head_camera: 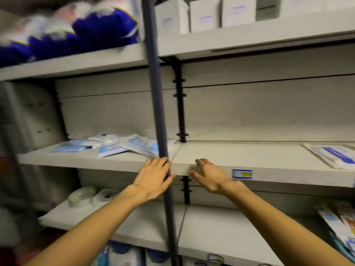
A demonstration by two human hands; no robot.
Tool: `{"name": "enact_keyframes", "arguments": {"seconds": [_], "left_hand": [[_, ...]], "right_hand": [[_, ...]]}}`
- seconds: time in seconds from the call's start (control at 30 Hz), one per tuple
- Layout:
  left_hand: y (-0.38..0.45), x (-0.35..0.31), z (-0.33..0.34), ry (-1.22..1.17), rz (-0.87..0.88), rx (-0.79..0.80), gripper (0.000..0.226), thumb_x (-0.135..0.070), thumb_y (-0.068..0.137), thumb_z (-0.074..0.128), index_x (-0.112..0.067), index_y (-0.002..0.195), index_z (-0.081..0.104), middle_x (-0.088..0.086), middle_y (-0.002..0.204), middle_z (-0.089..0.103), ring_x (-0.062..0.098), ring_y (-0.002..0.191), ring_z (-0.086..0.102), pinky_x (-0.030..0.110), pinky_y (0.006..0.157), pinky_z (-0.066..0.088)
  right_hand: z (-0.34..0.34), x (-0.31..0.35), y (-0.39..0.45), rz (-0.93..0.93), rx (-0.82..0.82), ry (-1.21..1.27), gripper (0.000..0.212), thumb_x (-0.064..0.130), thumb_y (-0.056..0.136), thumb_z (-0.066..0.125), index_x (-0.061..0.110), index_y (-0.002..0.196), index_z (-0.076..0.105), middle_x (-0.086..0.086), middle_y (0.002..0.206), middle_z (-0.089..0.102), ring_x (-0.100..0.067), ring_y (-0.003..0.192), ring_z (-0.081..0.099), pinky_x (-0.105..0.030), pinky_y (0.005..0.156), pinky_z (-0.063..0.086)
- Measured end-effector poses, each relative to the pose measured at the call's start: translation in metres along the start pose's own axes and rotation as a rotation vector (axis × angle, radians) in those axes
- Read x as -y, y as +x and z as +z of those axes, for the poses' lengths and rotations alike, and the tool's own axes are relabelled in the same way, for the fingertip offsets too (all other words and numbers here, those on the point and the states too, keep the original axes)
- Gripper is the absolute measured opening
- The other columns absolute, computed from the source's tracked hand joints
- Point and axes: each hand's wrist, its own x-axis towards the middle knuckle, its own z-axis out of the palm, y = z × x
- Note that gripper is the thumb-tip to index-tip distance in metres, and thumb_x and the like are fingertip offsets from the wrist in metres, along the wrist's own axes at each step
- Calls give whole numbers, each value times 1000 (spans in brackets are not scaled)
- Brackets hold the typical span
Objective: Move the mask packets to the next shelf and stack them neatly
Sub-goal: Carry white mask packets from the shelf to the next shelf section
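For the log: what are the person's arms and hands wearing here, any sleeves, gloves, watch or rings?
Nothing worn shows. The left hand and right hand are ungloved, with no rings or watch visible. Both forearms are uncovered down to the frame edge, so no sleeve appears. The picture is slightly blurred, so small jewellery could be missed.

The mask packets (113, 144) are pale blue and white, loosely mixed. The shelf (96, 160) under them is light grey, like the back panel (269, 112). A dark grey-blue pole (159, 112) crosses the view. The shelf's price label (242, 174) is blue and white with a yellow patch. Bags (103, 27) on the upper shelf are deep blue with white. The boxes (205, 14) are white with faint blue labels. A flat packet (334, 156) at right is white with a blue stripe.
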Motion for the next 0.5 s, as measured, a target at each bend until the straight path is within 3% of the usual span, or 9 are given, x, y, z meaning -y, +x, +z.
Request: {"name": "enact_keyframes", "arguments": {"seconds": [0.1, 0.2, 0.3, 0.5], "left_hand": [[-36, 58, -1, 71, -97, 64, 69, -60, 89, 14, -23, 127, 58, 0, 128, 61, 24, 119, 55, 39, 106, 36], [-61, 110, 1, 110, -192, 99, 54, -57, 97, 35, -21, 134, 52, 3, 137, 54, 25, 126, 51, 42, 110, 32], [-77, 154, 4, 145, -262, 137, 55, -53, 95, 47, -19, 138, 49, 5, 142, 50, 26, 129, 49, 43, 113, 30], [-72, 229, 18, 164, -379, 129, 57, -55, 93, 49, -20, 139, 49, 6, 143, 50, 26, 130, 48, 43, 113, 32]], "right_hand": [[20, 64, 17, -164, 44, -25, 59, 46, 98, 50, 17, 149, 41, -7, 145, 47, -31, 128, 55, -41, 103, 48], [33, 115, 39, -254, 63, -58, 62, 44, 96, 55, 16, 151, 40, -7, 150, 43, -31, 132, 51, -41, 107, 46], [43, 152, 62, -298, 63, -101, 66, 44, 97, 55, 19, 154, 35, -6, 154, 41, -29, 137, 47, -40, 110, 43], [60, 195, 127, -301, 18, -142, 66, 42, 96, 55, 16, 153, 34, -11, 151, 43, -32, 134, 48, -43, 106, 46]]}}
